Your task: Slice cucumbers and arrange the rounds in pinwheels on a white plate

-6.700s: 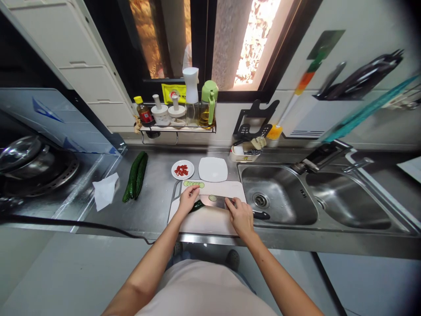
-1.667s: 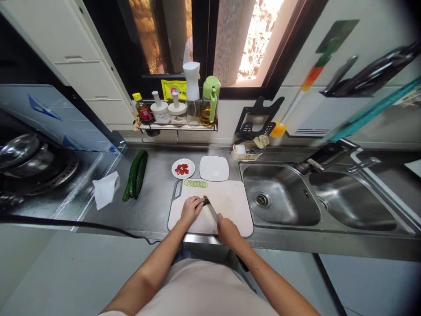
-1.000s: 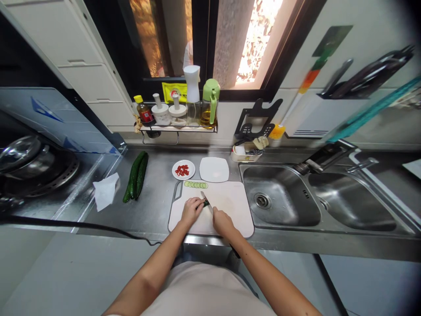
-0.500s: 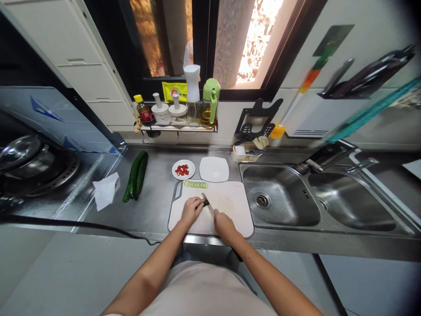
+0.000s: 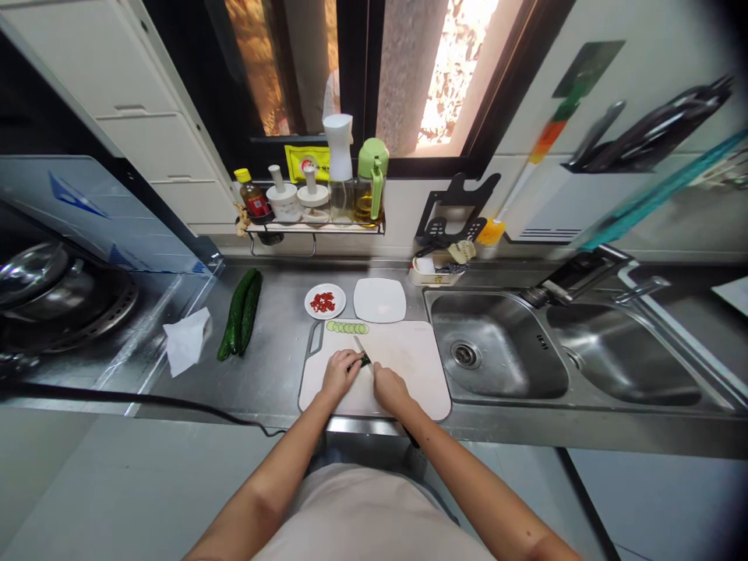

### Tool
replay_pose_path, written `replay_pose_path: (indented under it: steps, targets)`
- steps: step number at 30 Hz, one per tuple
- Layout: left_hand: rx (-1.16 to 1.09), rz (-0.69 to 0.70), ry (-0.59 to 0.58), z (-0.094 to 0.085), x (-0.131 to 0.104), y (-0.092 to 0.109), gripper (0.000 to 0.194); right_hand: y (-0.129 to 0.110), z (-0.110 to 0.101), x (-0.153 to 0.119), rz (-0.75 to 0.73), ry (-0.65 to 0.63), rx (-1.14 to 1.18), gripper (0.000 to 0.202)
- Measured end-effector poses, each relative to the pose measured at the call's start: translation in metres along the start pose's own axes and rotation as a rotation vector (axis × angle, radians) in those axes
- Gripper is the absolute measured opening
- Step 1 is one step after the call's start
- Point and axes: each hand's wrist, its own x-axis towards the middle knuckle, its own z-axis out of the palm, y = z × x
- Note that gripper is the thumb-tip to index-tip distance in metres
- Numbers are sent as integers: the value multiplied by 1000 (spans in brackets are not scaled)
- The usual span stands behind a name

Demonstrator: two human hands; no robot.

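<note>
Right now, a white cutting board (image 5: 414,366) lies at the near edge of the desk (image 5: 274,335). At its middle, the left hand (image 5: 340,374) steadies a dark green cucumber piece (image 5: 365,359), fingers bunched together and bent over it. Over the board's near half, the right hand (image 5: 391,389) has its fingers wrapped around a knife (image 5: 359,345), its blade slanting to the far left, close against the cucumber piece. Overlapping cucumber slices (image 5: 347,328) line the board's far-left edge. Just beyond the board's far-left corner sits a round plate (image 5: 309,310) of red pieces (image 5: 322,302); beyond its middle, a square plate (image 5: 379,301). Well left of the board lie whole cucumbers (image 5: 241,314); right beside it is the sink (image 5: 496,366).
</note>
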Motion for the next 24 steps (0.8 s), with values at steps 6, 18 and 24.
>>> replay_pose_path:
  steps: [6,18,24]
  targets:
    - [-7,-3,-3,-1,0,1,25,1,0,-1,-21,8,4,33]
    - [-10,3,4,1,0,0,24,11,13,-14,-10,6,-15,30]
    - [-16,12,2,0,0,2,24,8,9,-11,-10,0,-20,31]
